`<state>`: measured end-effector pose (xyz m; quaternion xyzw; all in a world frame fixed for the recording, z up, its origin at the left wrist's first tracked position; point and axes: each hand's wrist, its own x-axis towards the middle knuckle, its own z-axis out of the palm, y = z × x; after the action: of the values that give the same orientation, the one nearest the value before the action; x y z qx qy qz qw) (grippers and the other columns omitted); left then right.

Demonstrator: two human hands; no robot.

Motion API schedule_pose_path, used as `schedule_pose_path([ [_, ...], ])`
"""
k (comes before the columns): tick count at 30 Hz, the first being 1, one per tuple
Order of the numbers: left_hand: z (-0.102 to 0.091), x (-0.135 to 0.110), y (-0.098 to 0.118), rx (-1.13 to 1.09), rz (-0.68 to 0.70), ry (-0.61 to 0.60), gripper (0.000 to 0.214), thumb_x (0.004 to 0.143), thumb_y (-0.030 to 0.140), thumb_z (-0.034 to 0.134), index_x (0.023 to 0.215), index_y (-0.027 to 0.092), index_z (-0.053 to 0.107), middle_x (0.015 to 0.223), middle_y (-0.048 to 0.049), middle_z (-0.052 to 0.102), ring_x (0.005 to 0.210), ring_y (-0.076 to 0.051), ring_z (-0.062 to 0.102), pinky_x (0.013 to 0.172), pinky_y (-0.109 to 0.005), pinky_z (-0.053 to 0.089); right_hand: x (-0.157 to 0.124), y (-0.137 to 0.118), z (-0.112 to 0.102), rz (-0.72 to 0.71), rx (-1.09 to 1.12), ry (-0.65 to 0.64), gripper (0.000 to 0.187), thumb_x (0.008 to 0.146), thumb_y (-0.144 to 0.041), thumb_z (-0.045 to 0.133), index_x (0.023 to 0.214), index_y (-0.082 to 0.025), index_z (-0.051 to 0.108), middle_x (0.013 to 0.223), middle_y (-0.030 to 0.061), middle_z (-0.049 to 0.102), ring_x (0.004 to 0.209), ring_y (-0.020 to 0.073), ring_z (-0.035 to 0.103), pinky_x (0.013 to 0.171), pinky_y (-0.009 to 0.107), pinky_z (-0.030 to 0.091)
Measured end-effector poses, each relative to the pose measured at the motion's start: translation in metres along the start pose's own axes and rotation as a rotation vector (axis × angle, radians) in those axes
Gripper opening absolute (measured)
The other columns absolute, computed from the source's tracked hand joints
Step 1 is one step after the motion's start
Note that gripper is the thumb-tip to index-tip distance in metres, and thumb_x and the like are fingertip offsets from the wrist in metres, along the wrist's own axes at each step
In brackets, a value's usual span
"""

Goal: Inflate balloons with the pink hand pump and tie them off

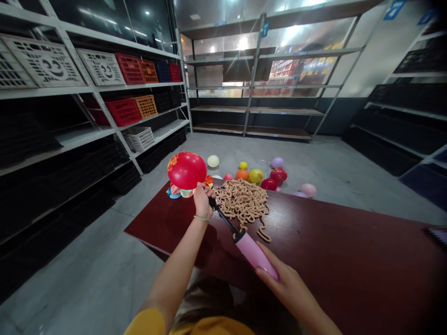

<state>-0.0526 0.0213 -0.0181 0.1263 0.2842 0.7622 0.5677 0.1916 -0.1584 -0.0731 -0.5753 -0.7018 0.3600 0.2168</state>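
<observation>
A smooth grey floor (335, 163) spreads across the room. From 9 to 11 o'clock runs a white metal shelving rack (89, 136) bearing lattice plastic crates (127, 111), with dark glossy panes (104, 23) behind its top. At 12 stands a grey metal rack with brown boards (253, 83) before a shiny, light-reflecting surface (216, 44). A pale wall (377, 60) shows at 2, a dark-laden rack (408, 110) towards 3, a reddish-brown wood-grained table (331, 260) at 4.

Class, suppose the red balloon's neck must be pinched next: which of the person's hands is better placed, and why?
Probably the left hand: it is closed right at the edge of the red balloon. The right hand is farther from it, gripping the pink pump.
</observation>
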Motion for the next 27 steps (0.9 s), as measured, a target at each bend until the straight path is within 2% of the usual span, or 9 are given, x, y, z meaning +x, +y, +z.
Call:
schedule_pose_path([
  [5, -0.001, -0.021, -0.034, 0.045, -0.056, -0.021, 0.030, 0.097, 0.039, 0.054, 0.077, 0.020, 0.044, 0.055, 0.0094, 0.031, 0.040, -0.005, 0.031, 0.040, -0.018, 0.032, 0.029, -0.018, 0.013, 0.008, 0.079, 0.030, 0.066, 0.091, -0.052, 0.053, 0.151, -0.025, 0.044, 0.145, 0.0070, 0.056, 0.132, 0.0294, 0.055, 0.107, 0.041, 0.046],
  [8, -0.002, -0.027, -0.047, 0.072, -0.082, -0.022, 0.032, 0.097, 0.041, 0.054, 0.076, 0.020, 0.044, 0.054, 0.0097, 0.030, 0.039, -0.005, 0.030, 0.039, -0.019, 0.030, 0.036, -0.022, 0.019, 0.002, 0.116, 0.073, 0.064, 0.091, -0.050, 0.054, 0.151, -0.027, 0.044, 0.144, 0.0055, 0.058, 0.129, 0.0287, 0.058, 0.104, 0.040, 0.049],
  [11, -0.001, -0.025, -0.045, 0.067, -0.086, -0.040, 0.032, 0.096, 0.042, 0.055, 0.076, 0.020, 0.043, 0.054, 0.0098, 0.030, 0.039, -0.005, 0.030, 0.039, -0.019, 0.030, 0.029, -0.017, 0.017, -0.018, 0.104, 0.079, 0.065, 0.091, -0.049, 0.055, 0.151, -0.028, 0.043, 0.144, 0.0052, 0.057, 0.131, 0.0283, 0.056, 0.105, 0.039, 0.048],
  [17, 0.009, -0.009, -0.021, 0.020, -0.046, -0.039, 0.029, 0.098, 0.037, 0.053, 0.077, 0.020, 0.043, 0.055, 0.0094, 0.031, 0.040, -0.005, 0.033, 0.042, -0.018, 0.031, -0.005, 0.010, -0.004, -0.028, 0.025, 0.043, 0.068, 0.091, -0.052, 0.056, 0.152, -0.026, 0.041, 0.150, 0.0049, 0.050, 0.136, 0.0276, 0.050, 0.111, 0.038, 0.042],
  [20, 0.013, -0.001, -0.013, -0.016, -0.042, -0.024, 0.028, 0.098, 0.037, 0.052, 0.078, 0.020, 0.043, 0.055, 0.0092, 0.031, 0.040, -0.005, 0.033, 0.041, -0.018, 0.030, -0.014, 0.015, -0.009, -0.025, 0.003, 0.053, 0.068, 0.092, -0.054, 0.055, 0.152, -0.026, 0.042, 0.150, 0.0046, 0.049, 0.136, 0.0275, 0.050, 0.112, 0.038, 0.041],
  [23, 0.013, -0.002, -0.014, -0.021, -0.031, -0.020, 0.027, 0.098, 0.037, 0.052, 0.078, 0.020, 0.044, 0.056, 0.0090, 0.031, 0.040, -0.005, 0.033, 0.041, -0.018, 0.031, -0.010, 0.008, -0.008, -0.018, -0.021, 0.046, 0.067, 0.092, -0.054, 0.054, 0.152, -0.026, 0.042, 0.150, 0.0050, 0.050, 0.135, 0.0277, 0.051, 0.111, 0.038, 0.043],
  [27, 0.007, -0.017, -0.029, 0.012, -0.045, -0.047, 0.028, 0.098, 0.037, 0.053, 0.077, 0.020, 0.044, 0.056, 0.0092, 0.031, 0.040, -0.005, 0.032, 0.041, -0.018, 0.032, 0.011, -0.011, 0.001, -0.012, -0.044, 0.055, 0.065, 0.093, -0.051, 0.052, 0.153, -0.027, 0.040, 0.147, 0.0053, 0.054, 0.133, 0.0280, 0.054, 0.107, 0.039, 0.046],
])
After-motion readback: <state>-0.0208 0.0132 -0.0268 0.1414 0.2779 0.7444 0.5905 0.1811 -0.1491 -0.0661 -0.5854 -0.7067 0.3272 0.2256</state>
